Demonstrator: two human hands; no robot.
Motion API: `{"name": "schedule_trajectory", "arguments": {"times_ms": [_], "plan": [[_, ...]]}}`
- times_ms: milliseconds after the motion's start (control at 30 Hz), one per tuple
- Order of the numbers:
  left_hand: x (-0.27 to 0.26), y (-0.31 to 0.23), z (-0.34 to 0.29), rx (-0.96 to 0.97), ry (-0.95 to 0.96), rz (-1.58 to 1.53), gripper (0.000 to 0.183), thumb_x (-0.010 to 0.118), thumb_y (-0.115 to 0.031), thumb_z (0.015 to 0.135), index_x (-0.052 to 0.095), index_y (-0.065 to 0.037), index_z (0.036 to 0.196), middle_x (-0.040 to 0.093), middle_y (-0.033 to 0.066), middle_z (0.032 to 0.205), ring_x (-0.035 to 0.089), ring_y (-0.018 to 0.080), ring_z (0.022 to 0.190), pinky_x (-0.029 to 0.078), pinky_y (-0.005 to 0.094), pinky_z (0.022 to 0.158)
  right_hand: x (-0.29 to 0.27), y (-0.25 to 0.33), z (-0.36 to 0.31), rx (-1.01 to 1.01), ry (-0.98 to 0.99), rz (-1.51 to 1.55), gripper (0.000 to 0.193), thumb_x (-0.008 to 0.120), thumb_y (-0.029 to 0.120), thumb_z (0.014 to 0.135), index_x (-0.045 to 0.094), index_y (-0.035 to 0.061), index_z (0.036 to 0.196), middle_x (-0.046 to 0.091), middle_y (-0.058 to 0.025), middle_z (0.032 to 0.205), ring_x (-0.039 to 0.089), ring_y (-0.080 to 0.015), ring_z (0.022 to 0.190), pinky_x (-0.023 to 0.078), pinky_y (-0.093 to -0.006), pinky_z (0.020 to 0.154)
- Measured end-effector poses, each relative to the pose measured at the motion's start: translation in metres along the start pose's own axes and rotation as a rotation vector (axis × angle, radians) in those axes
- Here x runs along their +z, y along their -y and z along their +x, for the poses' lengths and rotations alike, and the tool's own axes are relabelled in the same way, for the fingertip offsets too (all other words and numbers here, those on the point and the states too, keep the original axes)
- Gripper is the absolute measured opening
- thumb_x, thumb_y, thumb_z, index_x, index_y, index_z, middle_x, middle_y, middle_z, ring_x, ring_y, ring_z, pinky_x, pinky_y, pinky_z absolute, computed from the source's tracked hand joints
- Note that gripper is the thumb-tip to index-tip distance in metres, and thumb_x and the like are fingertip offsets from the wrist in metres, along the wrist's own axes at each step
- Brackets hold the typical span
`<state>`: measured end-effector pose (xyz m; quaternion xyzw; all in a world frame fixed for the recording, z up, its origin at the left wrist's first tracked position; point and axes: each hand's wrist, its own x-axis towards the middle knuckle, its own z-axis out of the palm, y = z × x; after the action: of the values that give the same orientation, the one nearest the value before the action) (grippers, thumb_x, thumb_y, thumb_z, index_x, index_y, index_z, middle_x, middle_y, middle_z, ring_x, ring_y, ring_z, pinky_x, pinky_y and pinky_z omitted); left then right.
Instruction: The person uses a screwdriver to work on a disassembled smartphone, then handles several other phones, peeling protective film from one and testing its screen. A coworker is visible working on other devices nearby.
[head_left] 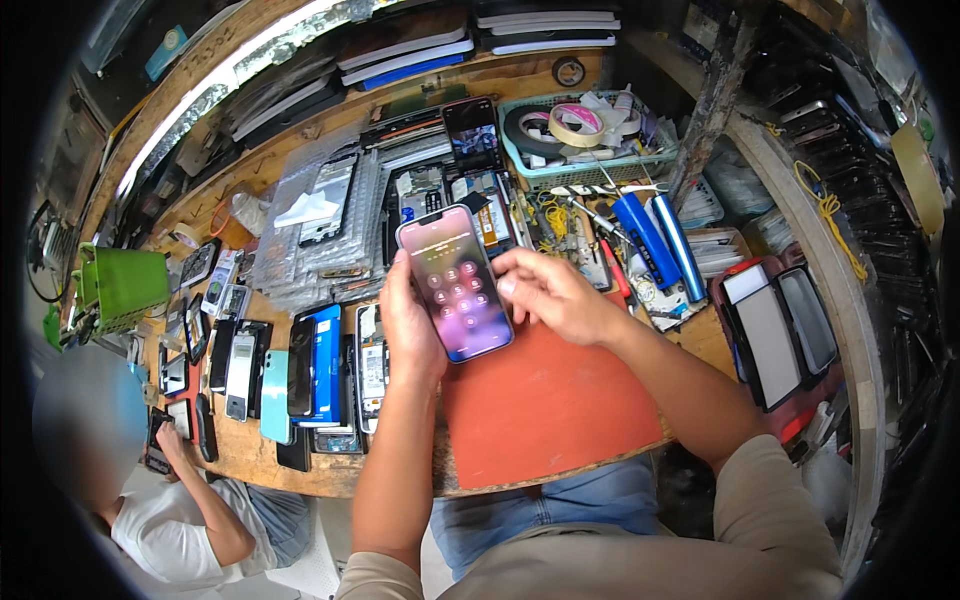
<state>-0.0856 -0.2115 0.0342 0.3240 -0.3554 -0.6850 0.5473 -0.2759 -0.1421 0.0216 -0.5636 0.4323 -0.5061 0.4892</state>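
Observation:
A smartphone (458, 290) with a lit passcode keypad is held up over the bench, tilted slightly to the left. My left hand (410, 318) wraps round its left edge and lower back. At the phone's right edge is my right hand (560, 295), fingers bent, with the thumb and fingertips close to the screen; whether they touch it I cannot tell. Beneath lies an orange-red work mat (560, 410). Just behind the phone sit opened phone bodies (480, 205) with bare parts, and another lit phone (473, 135) leans upright.
A teal basket (600, 172) with tape rolls stands at the back right. Blue cylinders (645, 240) and tools lie to the right. Stacked clear plastic trays (310, 250), several phones (240, 370) and a green basket (125, 285) are on the left. A person (180, 520) sits at lower left.

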Motion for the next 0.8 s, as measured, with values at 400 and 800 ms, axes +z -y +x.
{"name": "schedule_trajectory", "arguments": {"times_ms": [400,800], "plan": [[0.006,-0.003,-0.014,0.123,0.181,0.172,0.042,0.045,-0.038,0.112,0.069,-0.004,0.117,0.074,0.0068,0.105,0.071,0.0148,0.087,0.058,0.0315,0.083,0.016,-0.009,-0.014,-0.241,0.101,-0.484,0.088,0.081,0.03,0.081,0.033,-0.0115,0.142,0.065,-0.0321,0.119,0.067,-0.0448,0.11,0.053,-0.0478,0.099],[0.005,0.0,-0.01,0.054,0.185,0.05,0.045,0.045,-0.04,0.112,0.068,-0.003,0.122,0.075,0.008,0.111,0.072,0.0157,0.093,0.058,0.0332,0.086,0.03,-0.015,-0.017,-0.251,0.014,-0.116,0.079,0.07,0.01,0.081,0.034,-0.0064,0.149,0.059,-0.0258,0.133,0.058,-0.0333,0.126,0.045,-0.0413,0.11]]}}
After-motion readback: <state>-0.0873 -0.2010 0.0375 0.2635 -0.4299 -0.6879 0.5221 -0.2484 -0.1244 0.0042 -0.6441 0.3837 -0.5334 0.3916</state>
